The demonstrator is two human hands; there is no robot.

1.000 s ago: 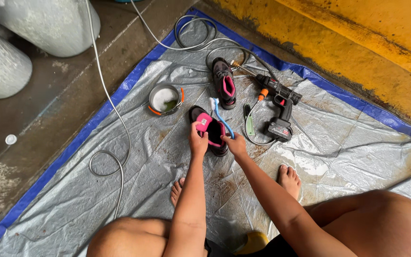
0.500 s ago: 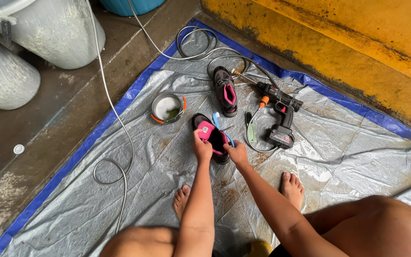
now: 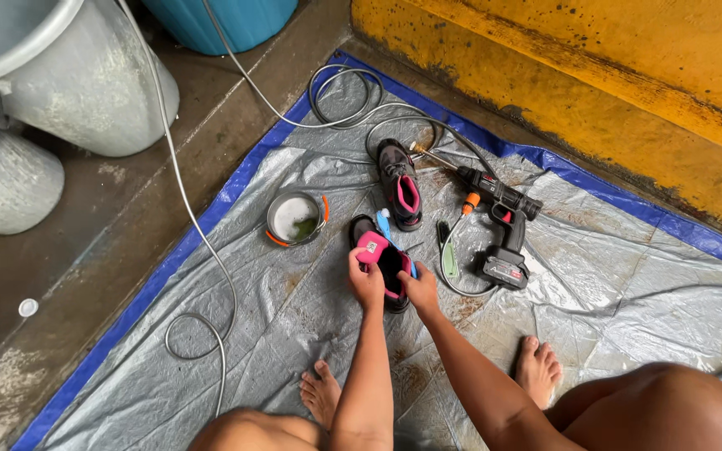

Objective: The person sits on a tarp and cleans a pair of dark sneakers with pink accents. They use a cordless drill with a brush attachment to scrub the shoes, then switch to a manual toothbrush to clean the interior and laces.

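A black shoe (image 3: pixel 384 266) with a pink lining is held at the centre of the frame, resting on a grey tarp (image 3: pixel 294 334) with a blue edge. The left hand (image 3: pixel 366 280) is closed on the shoe's pink tongue or insole at its upper left, fingers narrow and pinched; the right hand (image 3: pixel 420 288) is closed against the shoe's lower right side, steadying it. A blue brush (image 3: pixel 383 223) is seen just above the held shoe, touching or nearly touching it; which cannot be told. A second shoe (image 3: pixel 400 182) lies apart in the upper centre, untouched. A small pan (image 3: pixel 295 219) with pale liquid and a green patch stands left of the shoes, near but apart. A spray gun (image 3: pixel 499 225) with battery base lies to the right, its hose (image 3: pixel 211 250) looped across the tarp's left and top. Grey bins (image 3: pixel 77 75) stand upper left, a yellow wall (image 3: pixel 595 75) upper right. Bare feet (image 3: pixel 536 367) are seen at the lower edge. Progress is judged early to middle: the shoe is being opened or handled by hand, no brush or gun is in either hand, and the second shoe appears not yet taken up. Whether either shoe is already clean cannot be told.
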